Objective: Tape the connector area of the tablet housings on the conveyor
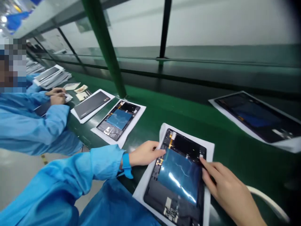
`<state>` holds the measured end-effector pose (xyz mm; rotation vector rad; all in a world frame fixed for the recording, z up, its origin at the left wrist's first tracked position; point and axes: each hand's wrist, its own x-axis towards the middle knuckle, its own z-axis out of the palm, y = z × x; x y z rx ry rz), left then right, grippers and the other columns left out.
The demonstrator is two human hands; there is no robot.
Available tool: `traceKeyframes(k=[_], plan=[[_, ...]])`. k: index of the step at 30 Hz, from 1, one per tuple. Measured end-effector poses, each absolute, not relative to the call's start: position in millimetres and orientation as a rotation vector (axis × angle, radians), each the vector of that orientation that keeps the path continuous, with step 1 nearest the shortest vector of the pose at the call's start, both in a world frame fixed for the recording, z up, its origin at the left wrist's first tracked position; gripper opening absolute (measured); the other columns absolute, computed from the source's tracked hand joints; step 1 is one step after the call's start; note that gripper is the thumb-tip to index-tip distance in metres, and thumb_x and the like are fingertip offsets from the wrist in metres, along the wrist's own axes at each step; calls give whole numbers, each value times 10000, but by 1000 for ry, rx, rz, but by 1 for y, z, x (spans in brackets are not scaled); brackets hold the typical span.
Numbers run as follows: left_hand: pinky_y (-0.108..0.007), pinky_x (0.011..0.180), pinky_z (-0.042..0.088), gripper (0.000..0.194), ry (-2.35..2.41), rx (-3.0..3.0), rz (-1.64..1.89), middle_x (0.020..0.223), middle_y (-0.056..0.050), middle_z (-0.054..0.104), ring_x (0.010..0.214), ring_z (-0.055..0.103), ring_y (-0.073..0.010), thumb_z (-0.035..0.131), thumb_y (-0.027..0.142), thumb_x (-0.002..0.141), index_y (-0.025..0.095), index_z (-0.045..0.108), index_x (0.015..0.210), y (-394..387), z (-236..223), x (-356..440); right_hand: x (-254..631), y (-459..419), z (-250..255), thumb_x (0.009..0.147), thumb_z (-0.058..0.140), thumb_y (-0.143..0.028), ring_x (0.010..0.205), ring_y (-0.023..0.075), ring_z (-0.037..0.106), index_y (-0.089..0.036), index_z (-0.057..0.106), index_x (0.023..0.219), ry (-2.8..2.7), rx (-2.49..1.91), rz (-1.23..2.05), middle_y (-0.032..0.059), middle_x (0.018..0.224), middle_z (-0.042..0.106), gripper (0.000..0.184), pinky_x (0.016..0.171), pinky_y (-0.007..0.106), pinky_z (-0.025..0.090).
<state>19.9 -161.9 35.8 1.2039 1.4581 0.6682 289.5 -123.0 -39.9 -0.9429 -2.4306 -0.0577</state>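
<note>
An open tablet with its inner parts showing lies on a white sheet in front of me. A large blue film-covered battery area fills its middle. My left hand grips the tablet's left edge, thumb on top and the other fingers mostly hidden below. At the upper right edge, the index fingertip of my right hand touches the frame beside a small white piece. Its thumb rests a little lower along the same edge, and the remaining fingers are curled.
Another open tablet lies on a sheet to the left, and one more at the right. Beyond is a closed dark tablet. A co-worker's hands are near a paper stack. A green post rises behind the green bench.
</note>
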Motion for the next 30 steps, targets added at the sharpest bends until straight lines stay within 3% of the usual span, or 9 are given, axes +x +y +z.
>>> traceKeyframes(k=[4,8,12,15,19,20,24,28,30], plan=[[-232,583,408,319,1570,1245,816,653,4,581,618,513,-116,562,428,829,129,612,729,-155,42,-17,293,-126,-42,932,449,-349,808,194,631,-226,473,1331,-2360,-935,-44,46,987,653,418,686,329,482],[-265,673,458,381,1732,1267,912,791,-31,651,695,577,-142,566,493,808,126,634,887,-147,77,-101,296,-125,-48,923,463,-386,850,198,644,-242,486,1321,-2316,-1005,-25,36,1020,659,424,684,326,497],[-305,662,466,428,1919,1278,897,727,-55,653,659,579,-172,593,531,767,109,639,823,-135,99,-177,298,-120,-55,923,449,-417,839,203,654,-231,522,1278,-2341,-991,15,40,1013,665,407,705,340,509],[-330,711,458,354,2047,1333,863,731,-68,646,718,580,-204,632,456,752,105,645,803,-133,97,-196,298,-118,-56,920,452,-417,825,205,655,-217,543,1245,-2350,-984,3,49,1000,665,392,704,346,514],[-352,879,410,300,2063,1606,836,974,-85,642,971,552,-233,635,328,779,142,621,1014,-143,77,-150,293,-119,-45,920,470,-357,816,191,650,-173,567,1184,-2361,-1003,-89,67,974,668,336,697,322,513],[-365,881,410,292,2036,1903,710,1013,-95,632,985,549,-238,586,340,825,147,608,1044,-148,70,-127,291,-117,-40,920,476,-336,812,182,648,-168,578,1157,-2366,-1022,-140,65,960,671,308,701,308,511],[-320,664,439,193,1429,2683,254,779,-45,616,733,575,-199,541,345,876,161,594,854,-172,39,-34,283,-85,-12,924,454,-306,782,168,631,-152,624,1021,-2468,-1306,-395,68,940,674,250,638,277,472],[-291,561,412,218,1027,2861,327,705,-18,593,655,569,-171,556,358,872,161,542,779,-184,10,21,285,-21,13,921,420,-344,814,227,619,-127,639,1000,-2593,-2079,-491,130,985,647,319,577,303,412],[-289,528,398,221,952,2852,347,713,-13,589,640,563,-163,548,367,874,162,537,795,-185,1,29,289,10,18,897,463,-339,873,265,618,-108,642,1009,-2591,-2238,-444,154,1008,637,313,592,313,412]])
